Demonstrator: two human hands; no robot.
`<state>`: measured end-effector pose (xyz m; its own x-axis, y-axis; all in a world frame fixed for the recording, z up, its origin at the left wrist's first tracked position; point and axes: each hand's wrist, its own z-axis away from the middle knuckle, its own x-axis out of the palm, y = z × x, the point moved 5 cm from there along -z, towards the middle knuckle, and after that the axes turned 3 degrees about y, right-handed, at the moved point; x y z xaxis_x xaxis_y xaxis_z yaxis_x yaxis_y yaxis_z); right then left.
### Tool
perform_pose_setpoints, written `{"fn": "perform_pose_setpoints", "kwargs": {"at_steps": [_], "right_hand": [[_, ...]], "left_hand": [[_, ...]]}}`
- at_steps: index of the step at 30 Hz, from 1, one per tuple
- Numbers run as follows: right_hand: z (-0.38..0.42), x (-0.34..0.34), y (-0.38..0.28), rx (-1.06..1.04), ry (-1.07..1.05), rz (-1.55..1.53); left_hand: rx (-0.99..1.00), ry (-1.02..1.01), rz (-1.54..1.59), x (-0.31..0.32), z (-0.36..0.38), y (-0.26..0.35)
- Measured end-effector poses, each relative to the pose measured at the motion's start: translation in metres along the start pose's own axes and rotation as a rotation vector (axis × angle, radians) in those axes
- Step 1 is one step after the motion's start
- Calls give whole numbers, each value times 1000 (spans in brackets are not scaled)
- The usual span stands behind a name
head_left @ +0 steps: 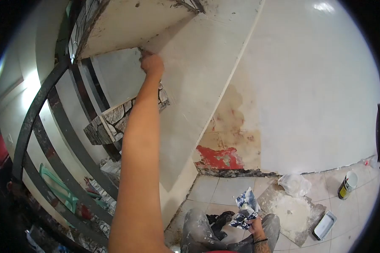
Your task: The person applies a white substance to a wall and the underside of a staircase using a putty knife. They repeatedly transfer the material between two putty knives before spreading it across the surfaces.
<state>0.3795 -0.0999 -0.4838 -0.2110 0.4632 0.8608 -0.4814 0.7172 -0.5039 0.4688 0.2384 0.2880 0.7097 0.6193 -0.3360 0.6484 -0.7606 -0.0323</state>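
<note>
My left arm reaches far up and forward. My left hand (153,64) is closed in a fist at the corner where the beige underside of a slab (135,25) meets the whitish wall (190,76). Something small and dark shows at its fingertips, too hidden to name. Low down by my knees, my right hand (256,227) grips a crumpled-looking blue-and-white sheet (246,208) with white smears on it. A dark cord circles that wrist.
Left stands a dark metal railing (42,95), with stone-faced step edging (118,118) behind my arm. On the tiled floor are a powder-covered board (291,215), a plastic bag (294,184), a can (347,185), a white tray (324,225) and a black cloth (219,223).
</note>
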Motion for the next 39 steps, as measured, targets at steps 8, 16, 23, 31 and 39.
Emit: {"fn": "perform_pose_setpoints", "kwargs": {"at_steps": [8,16,23,31,39], "right_hand": [[3,12,-3,2,2,-4],[5,22,-6,23,-52,15],[-1,11,-6,-22,-44,51],[11,1,-17,-58,21,37],[9,-2,-26,-123,-33,11]], "left_hand": [[3,140,66,-44,41,12],[346,428,-228,-41,24,26],[248,252,-345,-46,11,23],[134,-453,-880,-51,25,24],[317,-102,-528,-50,-1,11]]}}
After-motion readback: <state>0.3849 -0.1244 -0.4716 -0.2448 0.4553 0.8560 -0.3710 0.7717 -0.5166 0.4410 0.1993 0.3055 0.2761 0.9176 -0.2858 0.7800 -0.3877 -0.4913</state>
